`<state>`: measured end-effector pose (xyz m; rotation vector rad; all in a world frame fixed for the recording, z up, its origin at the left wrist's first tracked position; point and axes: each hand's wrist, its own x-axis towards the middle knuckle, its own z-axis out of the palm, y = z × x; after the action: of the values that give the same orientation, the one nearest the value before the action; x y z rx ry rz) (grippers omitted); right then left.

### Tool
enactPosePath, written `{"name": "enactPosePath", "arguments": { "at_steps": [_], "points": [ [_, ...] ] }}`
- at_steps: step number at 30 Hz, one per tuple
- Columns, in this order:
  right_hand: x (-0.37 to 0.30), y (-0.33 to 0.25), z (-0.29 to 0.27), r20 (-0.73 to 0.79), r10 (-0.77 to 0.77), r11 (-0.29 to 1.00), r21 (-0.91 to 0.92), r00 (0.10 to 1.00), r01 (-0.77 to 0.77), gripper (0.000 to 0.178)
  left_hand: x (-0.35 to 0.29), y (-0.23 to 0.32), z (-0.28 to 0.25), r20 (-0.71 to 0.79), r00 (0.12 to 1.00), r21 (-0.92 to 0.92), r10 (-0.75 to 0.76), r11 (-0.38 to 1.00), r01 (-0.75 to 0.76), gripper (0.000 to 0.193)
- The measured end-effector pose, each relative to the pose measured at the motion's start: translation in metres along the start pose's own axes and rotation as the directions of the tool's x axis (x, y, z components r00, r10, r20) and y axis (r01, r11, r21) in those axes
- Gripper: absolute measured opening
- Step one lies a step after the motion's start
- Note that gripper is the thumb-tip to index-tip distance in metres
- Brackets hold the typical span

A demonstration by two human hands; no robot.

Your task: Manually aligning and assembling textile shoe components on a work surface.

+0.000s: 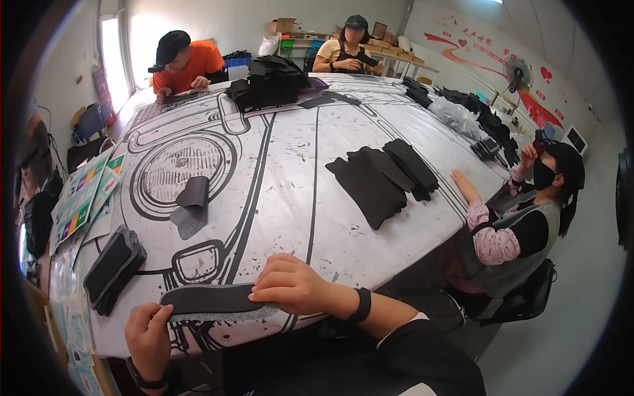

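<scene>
Near the front edge of the table, a long black fabric strip [211, 299] lies over a fuzzy grey layer [218, 316] that shows along its rim. My left hand [149, 333] pinches its left end between thumb and fingers. The right end is pressed between the fingertips of my right hand [288, 284]. A stack of similar black and grey strips [113, 269] sits to the left of my left hand. Beyond the strip, a curled dark piece with a grey underside [191, 206] rests alone on the white printed tabletop [284, 218].
Flat black pieces [376, 181] lie in overlapping stacks at centre right. A tall black heap [267, 82] stands at the far side. Clear plastic bags [456, 117] and more black pieces line the right edge. Co-workers sit at the far side and right; one's hand [466, 187] rests on the table.
</scene>
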<state>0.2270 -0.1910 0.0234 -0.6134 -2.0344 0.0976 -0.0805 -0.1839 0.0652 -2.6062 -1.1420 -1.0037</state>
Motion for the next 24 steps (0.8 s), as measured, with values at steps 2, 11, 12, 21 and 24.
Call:
{"name": "enactPosePath", "arguments": {
  "at_steps": [2,11,12,21,24],
  "points": [
    [0.002,-0.002,0.001,-0.011,-0.031,0.999,-0.025,0.999,0.031,0.030,-0.002,-0.003,-0.001,0.029,0.999,0.007,0.014,1.000,-0.014,0.023],
    [0.016,-0.013,0.007,0.080,-0.068,0.991,-0.113,0.994,0.077,0.024,-0.027,-0.014,-0.011,0.061,0.994,0.008,-0.088,0.996,0.088,0.036],
    [0.016,-0.012,0.007,0.092,-0.068,0.991,-0.105,0.993,0.077,0.024,-0.024,-0.014,-0.011,0.112,0.990,0.051,-0.090,0.995,0.085,0.039],
    [0.037,-0.009,0.031,0.093,-0.146,0.989,0.012,0.985,0.146,0.023,-0.020,0.003,-0.025,0.111,0.993,0.026,-0.045,0.999,0.043,0.039],
    [0.043,-0.010,0.037,0.089,-0.178,0.984,0.038,0.980,0.176,0.021,-0.017,0.004,-0.020,0.109,0.994,-0.063,-0.009,0.998,0.016,0.037]
  ]
}}
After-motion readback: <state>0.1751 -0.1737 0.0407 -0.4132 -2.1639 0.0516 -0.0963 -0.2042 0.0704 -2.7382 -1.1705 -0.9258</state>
